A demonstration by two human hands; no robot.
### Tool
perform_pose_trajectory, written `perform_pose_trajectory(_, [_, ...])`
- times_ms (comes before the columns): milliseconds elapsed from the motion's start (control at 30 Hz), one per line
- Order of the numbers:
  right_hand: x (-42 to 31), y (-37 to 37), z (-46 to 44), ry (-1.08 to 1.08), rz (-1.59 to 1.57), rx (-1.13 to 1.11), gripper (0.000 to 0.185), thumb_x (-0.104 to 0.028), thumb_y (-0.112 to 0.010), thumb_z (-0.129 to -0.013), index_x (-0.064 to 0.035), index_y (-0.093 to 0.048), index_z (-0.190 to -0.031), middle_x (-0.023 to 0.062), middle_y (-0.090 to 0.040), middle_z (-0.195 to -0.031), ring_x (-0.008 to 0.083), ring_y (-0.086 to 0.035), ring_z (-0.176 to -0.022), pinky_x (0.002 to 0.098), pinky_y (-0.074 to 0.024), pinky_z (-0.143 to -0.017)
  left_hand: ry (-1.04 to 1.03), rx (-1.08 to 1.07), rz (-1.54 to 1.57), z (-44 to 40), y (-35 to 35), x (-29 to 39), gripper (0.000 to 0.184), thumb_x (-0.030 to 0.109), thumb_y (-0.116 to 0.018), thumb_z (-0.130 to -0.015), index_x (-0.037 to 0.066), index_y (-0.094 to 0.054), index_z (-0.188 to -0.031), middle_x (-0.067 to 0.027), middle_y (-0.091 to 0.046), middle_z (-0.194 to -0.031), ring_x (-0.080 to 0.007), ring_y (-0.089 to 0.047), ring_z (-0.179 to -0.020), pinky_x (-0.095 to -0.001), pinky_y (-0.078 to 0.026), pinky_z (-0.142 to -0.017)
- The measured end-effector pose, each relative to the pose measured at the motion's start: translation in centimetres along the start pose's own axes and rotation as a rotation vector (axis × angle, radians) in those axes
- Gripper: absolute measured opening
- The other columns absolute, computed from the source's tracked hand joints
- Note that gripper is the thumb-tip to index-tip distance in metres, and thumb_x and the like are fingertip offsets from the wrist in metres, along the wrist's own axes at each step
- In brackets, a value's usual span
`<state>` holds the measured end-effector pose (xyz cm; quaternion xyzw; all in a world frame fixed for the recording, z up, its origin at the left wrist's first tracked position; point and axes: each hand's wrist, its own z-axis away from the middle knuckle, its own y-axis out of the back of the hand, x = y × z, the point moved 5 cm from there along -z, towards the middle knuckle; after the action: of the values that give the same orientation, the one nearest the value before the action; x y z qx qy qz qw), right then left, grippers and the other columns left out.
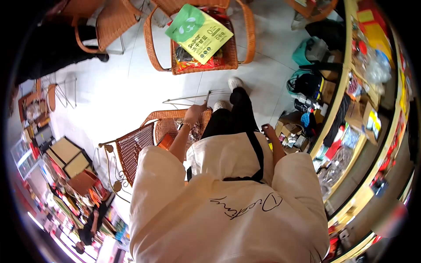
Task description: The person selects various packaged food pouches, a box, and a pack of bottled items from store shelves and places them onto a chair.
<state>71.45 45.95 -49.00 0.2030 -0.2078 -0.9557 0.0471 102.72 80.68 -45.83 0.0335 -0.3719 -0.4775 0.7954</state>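
My left hand is at the arm of a wicker chair beside my left leg, its fingers closed on the front of the armrest. A clear plastic bag and an orange-brown item lie on that chair's seat, partly hidden by my forearm. My right hand hangs by my right hip, fingers loosely bent and partly apart, with nothing visible in it. In front of me, a green and yellow printed bag rests on red packages on another wicker chair.
A shelf crowded with bags, boxes and bottles curves along my right. More wicker chairs stand at the far left. A metal frame with scrolls is behind the left chair. Another person is at the lower left.
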Motion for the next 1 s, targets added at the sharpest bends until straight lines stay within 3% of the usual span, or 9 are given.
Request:
perform_pose_trajectory(133, [2.5, -1.3, 8.4, 0.033, -0.015, 0.138, 0.028, -0.028, -0.057, -0.081, -0.0061, -0.062, -0.097, 0.012, -0.066, -0.083, 0.0251, -0.064, -0.078, 0.0345, -0.0485, -0.073, 0.057, -0.034, -0.237, 5.8, 1.0, -0.4, 0.029, 0.026, -0.047, -0.084, 0.004, -0.065, -0.093, -0.0189, -0.061, -0.102, -0.0328, -0.058, -0.095, -0.0429, -0.046, -0.08])
perform_pose_trajectory(200, [5.3, -2.7, 9.8, 0.062, -0.175, 0.169, 0.026, -0.025, -0.055, -0.083, -0.0066, -0.061, -0.1, 0.0111, -0.067, -0.083, 0.0226, -0.065, -0.074, 0.0329, -0.0493, -0.07, -0.928, 0.252, -0.997, 3.8, -3.6, -9.3, 0.028, 0.025, -0.048, -0.081, 0.005, -0.067, -0.087, -0.0205, -0.061, -0.1, -0.0342, -0.059, -0.093, -0.0436, -0.047, -0.08])
perform_pose_trajectory(300, [9.4, -4.5, 12.6, -0.145, -0.657, 0.186, 0.024, -0.021, -0.053, -0.085, -0.0071, -0.058, -0.104, 0.0082, -0.066, -0.078, 0.0151, -0.06, -0.056, 0.0279, -0.0461, -0.048, -0.532, -0.298, -0.776, 7.1, -4.1, -7.5, 0.026, 0.023, -0.049, -0.08, 0.004, -0.066, -0.089, -0.0199, -0.063, -0.095, -0.0353, -0.06, -0.088, -0.0434, -0.048, -0.08])
perform_pose_trajectory(400, [12.0, -7.1, 14.1, -0.196, -0.768, 0.232, 0.025, -0.024, -0.053, -0.085, -0.009, -0.058, -0.105, 0.008, -0.066, -0.076, 0.0145, -0.059, -0.056, 0.027, -0.0438, -0.045, -0.256, -0.221, -0.549, 8.2, -5.9, -5.4, 0.025, 0.018, -0.047, -0.082, 0.003, -0.066, -0.088, -0.0175, -0.064, -0.093, -0.0355, -0.061, -0.084, -0.0433, -0.048, -0.079])
perform_pose_trajectory(667, [16.4, -11.5, 19.0, -0.058, -0.774, 0.266, 0.027, -0.027, -0.054, -0.086, -0.0087, -0.057, -0.105, 0.0079, -0.066, -0.081, 0.0133, -0.058, -0.062, 0.027, -0.044, -0.05, -1.215, -0.278, -1.059, 5.3, -17.3, 6.0, 0.025, 0.017, -0.04, -0.087, 0.002, -0.059, -0.095, -0.0155, -0.064, -0.093, -0.0305, -0.061, -0.088, -0.0397, -0.048, -0.075])
perform_pose_trajectory(733, [18.6, -11.8, 21.7, 0.012, -0.698, 0.335, 0.026, -0.026, -0.054, -0.085, -0.0082, -0.058, -0.104, 0.0083, -0.066, -0.081, 0.014, -0.059, -0.062, 0.0273, -0.045, -0.051, -0.475, -0.283, -0.458, 11.9, -16.8, 12.8, 0.028, 0.019, -0.043, -0.087, 0.003, -0.059, -0.104, -0.016, -0.064, -0.093, -0.0284, -0.062, -0.086, -0.0377, -0.049, -0.075])
perform_pose_trajectory(900, [27.5, -15.3, 27.9, -0.09, -0.836, 0.585, 0.026, -0.022, -0.054, -0.085, -0.0034, -0.058, -0.101, 0.0097, -0.065, -0.089, 0.0177, -0.065, -0.075, 0.028, -0.05, -0.058, -0.552, -0.518, -0.191, 15.3, -25.0, 10.1, 0.027, 0.022, -0.047, -0.09, 0.005, -0.06, -0.106, -0.0069, -0.066, -0.086, -0.0135, -0.06, -0.074, -0.0277, -0.049, -0.067])
perform_pose_trajectory(967, [31.2, -17.5, 31.3, -0.172, -0.992, 0.647, 0.028, -0.026, -0.055, -0.084, -0.0042, -0.058, -0.101, 0.0096, -0.065, -0.086, 0.0175, -0.063, -0.07, 0.0278, -0.0483, -0.054, -0.96, -0.5, -0.653, 18.5, -26.8, 8.0, 0.036, 0.031, -0.043, -0.09, 0.002, -0.06, -0.104, -0.0165, -0.065, -0.093, -0.0291, -0.062, -0.087, -0.0348, -0.048, -0.077])
perform_pose_trajectory(1000, [32.9, -18.6, 32.7, -0.2, -1.117, 0.684, 0.03, -0.03, -0.056, -0.083, -0.0056, -0.059, -0.1, 0.009, -0.065, -0.082, 0.0164, -0.06, -0.063, 0.0274, -0.046, -0.05, -0.809, -0.485, -0.839, 19.2, -27.5, 6.2, 0.038, 0.034, -0.042, -0.089, 0.004, -0.059, -0.106, -0.0199, -0.062, -0.1, -0.0348, -0.059, -0.094, -0.039, -0.046, -0.082])
